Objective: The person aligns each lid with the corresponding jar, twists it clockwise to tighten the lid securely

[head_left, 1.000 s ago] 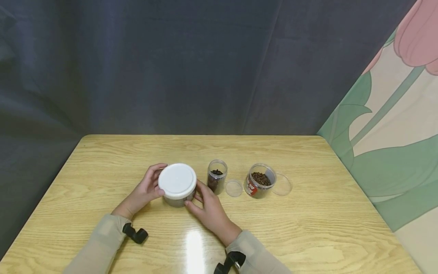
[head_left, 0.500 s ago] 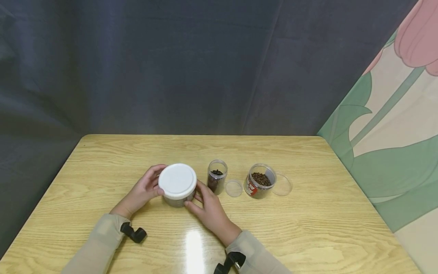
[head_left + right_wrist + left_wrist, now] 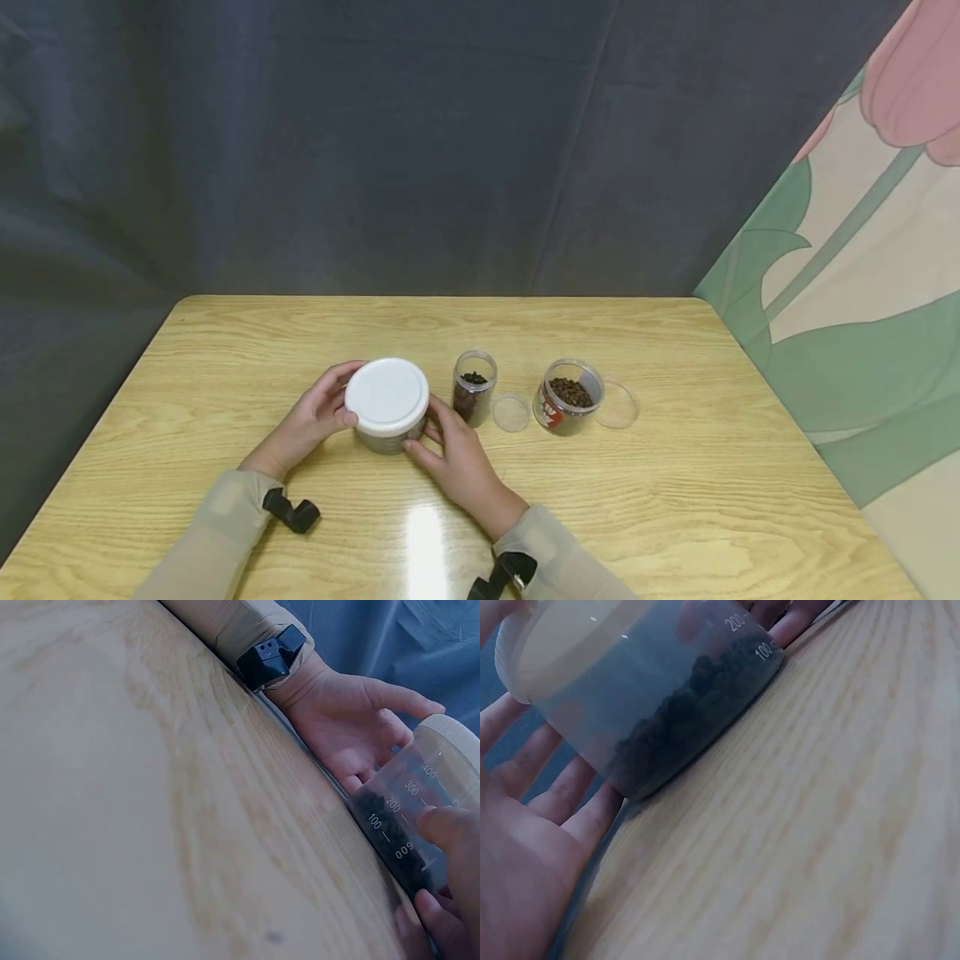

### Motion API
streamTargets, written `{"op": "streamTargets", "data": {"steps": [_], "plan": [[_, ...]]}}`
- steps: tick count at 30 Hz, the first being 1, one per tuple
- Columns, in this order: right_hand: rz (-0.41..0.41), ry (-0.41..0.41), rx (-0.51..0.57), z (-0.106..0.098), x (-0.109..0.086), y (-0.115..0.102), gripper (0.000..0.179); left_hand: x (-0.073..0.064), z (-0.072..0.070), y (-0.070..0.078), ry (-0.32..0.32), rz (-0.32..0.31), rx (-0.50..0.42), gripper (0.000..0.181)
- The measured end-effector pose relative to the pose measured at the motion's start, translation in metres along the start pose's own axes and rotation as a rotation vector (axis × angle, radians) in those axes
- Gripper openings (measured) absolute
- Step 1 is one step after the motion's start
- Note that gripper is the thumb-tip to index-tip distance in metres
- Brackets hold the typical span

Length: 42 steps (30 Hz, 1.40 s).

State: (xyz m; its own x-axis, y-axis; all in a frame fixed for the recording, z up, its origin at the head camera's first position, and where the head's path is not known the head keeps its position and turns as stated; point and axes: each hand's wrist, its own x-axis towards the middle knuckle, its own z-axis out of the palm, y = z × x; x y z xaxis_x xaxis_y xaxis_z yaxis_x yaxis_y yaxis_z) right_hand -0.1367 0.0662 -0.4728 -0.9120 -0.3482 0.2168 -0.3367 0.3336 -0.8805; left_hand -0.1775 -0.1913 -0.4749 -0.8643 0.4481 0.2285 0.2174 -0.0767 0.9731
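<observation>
A clear plastic jar (image 3: pixel 384 443) with a white lid (image 3: pixel 387 396) stands upright on the table between both hands. Dark lumpy pieces (image 3: pixel 697 705) fill its lower part in the left wrist view, and printed volume marks show on its wall. My left hand (image 3: pixel 318 411) holds the jar's left side, thumb at the lid's rim and fingers round the far side. On the right, my right hand (image 3: pixel 463 467) grips the jar's wall lower down, its thumb in front. The lid sits on the jar in all views.
Right of the hands stand a slim clear jar (image 3: pixel 467 407) of dark pieces and a wider clear jar (image 3: pixel 567 423) of brown pieces, both uncovered. Beside them lie a small clear lid (image 3: pixel 512 413) and a larger clear lid (image 3: pixel 621 406). A dark curtain hangs behind the wooden table (image 3: pixel 675 500).
</observation>
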Motion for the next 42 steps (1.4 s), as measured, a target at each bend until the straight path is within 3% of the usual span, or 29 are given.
{"op": "streamTargets", "data": {"steps": [13, 31, 37, 42], "plan": [[0.010, 0.042, 0.044, 0.014, -0.004, 0.001, 0.066, -0.009, 0.000, -0.005, -0.003, 0.023, 0.032, 0.060], [-0.007, 0.091, -0.010, 0.027, 0.021, -0.004, 0.064, -0.001, -0.001, 0.002, 0.066, 0.018, 0.014, 0.061], [-0.003, 0.114, -0.026, 0.032, 0.030, -0.004, 0.065, 0.001, 0.001, 0.005, 0.131, 0.009, 0.035, 0.056], [-0.003, 0.119, -0.039, 0.036, 0.037, -0.003, 0.065, 0.000, 0.003, 0.004, 0.225, -0.010, 0.111, 0.054]]}}
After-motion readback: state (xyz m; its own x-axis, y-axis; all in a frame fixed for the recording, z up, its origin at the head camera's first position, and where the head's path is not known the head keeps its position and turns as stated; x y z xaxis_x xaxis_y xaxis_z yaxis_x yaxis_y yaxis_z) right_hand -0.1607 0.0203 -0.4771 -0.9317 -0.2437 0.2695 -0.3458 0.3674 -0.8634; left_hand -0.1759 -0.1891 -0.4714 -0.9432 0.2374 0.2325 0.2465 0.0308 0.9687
